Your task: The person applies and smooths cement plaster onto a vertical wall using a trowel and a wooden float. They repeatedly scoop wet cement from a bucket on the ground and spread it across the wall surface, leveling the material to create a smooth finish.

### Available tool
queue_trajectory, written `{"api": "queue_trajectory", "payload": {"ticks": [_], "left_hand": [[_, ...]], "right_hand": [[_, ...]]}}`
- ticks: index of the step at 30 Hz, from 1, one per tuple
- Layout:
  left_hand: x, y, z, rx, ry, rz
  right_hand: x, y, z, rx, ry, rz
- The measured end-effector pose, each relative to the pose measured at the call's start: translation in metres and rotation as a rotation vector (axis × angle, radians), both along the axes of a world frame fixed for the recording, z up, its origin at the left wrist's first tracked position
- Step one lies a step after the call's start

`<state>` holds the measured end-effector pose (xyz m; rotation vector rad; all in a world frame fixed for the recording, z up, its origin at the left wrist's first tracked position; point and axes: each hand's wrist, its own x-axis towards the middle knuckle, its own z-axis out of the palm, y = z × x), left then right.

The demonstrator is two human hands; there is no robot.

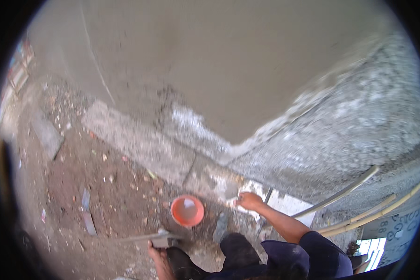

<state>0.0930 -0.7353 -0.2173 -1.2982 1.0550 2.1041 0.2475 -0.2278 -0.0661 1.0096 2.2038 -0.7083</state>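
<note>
At the lower left, my left hand (157, 252) is closed on the edge of a flat grey board (161, 241), which is blurred and seen nearly edge-on. My right hand (249, 200) reaches forward, its fingers closed low over the pale, mortar-smeared ledge (196, 176) at the wall's foot. Whatever those fingers hold is hidden; a small grey patch lies just beyond them. Between my hands, an orange bucket (187, 211) with cloudy liquid in it stands on the ground. Smooth grey plaster (210, 60) covers the wall ahead, ending in a ragged edge at the right.
Rough, unplastered wall (350, 121) continues on the right. Several bamboo poles (382, 212) lean at the lower right, near a pale panel (287, 205). Bare soil (121, 205) with scattered rubble and a flat slab (46, 135) spreads to the left. My shoe (220, 227) is beside the bucket.
</note>
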Motion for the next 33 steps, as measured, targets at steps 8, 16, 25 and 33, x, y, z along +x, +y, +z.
{"api": "queue_trajectory", "payload": {"ticks": [8,16,25,33], "left_hand": [[-0.079,-0.021,0.115,-0.057,0.202,0.362],[-0.036,-0.11,0.157,-0.235,0.179,0.404],[0.02,-0.117,0.2,-0.32,0.178,0.344],[0.021,-0.102,0.213,-0.325,0.198,0.288]], "right_hand": [[-0.081,-0.029,0.472,-0.014,0.205,0.621],[-0.088,0.072,0.636,-0.573,0.72,0.022],[0.014,0.158,0.646,0.424,1.164,-0.404],[-0.022,0.159,0.571,0.336,1.152,-0.428]]}}
